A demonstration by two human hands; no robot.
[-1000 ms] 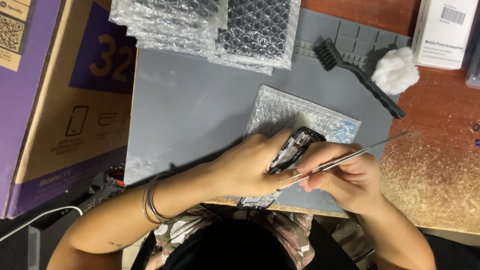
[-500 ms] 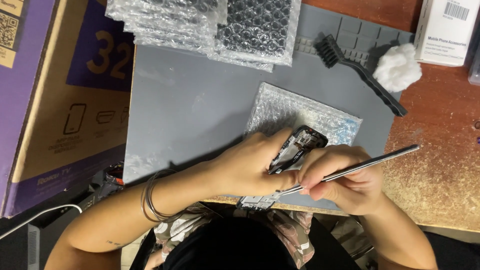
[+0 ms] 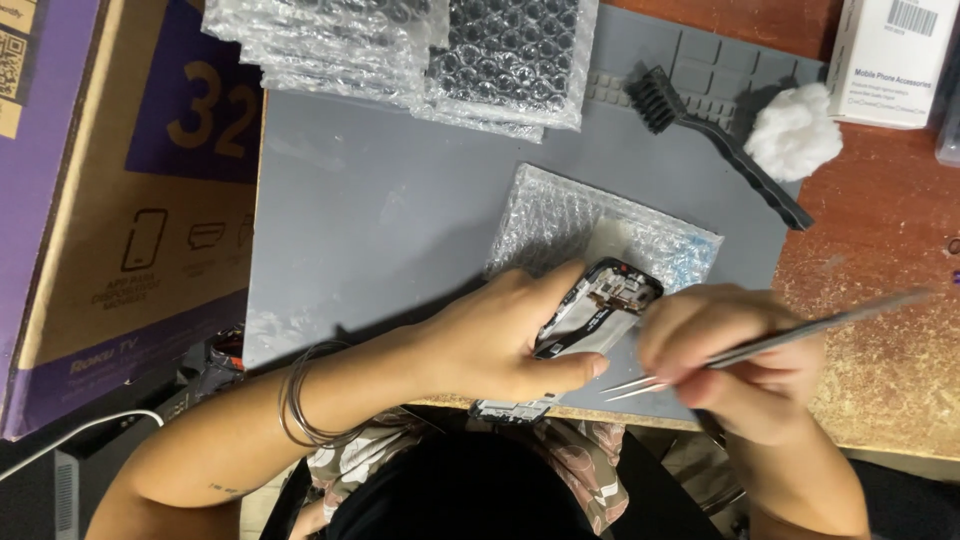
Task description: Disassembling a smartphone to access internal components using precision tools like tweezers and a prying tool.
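Note:
My left hand [image 3: 500,340] grips an opened phone frame [image 3: 597,305], black with exposed inner parts, tilted above a grey work mat [image 3: 380,220]. My right hand [image 3: 740,360] pinches metal tweezers [image 3: 770,340]; their tips point left, just right of the phone's lower edge and apart from it. Under the phone lies a clear bubble-wrap pouch [image 3: 600,225]. Several thin bangles circle my left wrist [image 3: 300,405].
A black brush [image 3: 715,140] and a white cotton wad [image 3: 795,135] lie at the mat's far right. Stacked bubble-wrap packets [image 3: 420,50] sit at the back. A large cardboard box [image 3: 110,200] stands left, a white box [image 3: 895,55] at back right on the wooden table [image 3: 880,300].
The tweezers' tips have drawn back to the right, off the phone, and my right hand has shifted slightly right. My left hand keeps holding the phone in much the same place.

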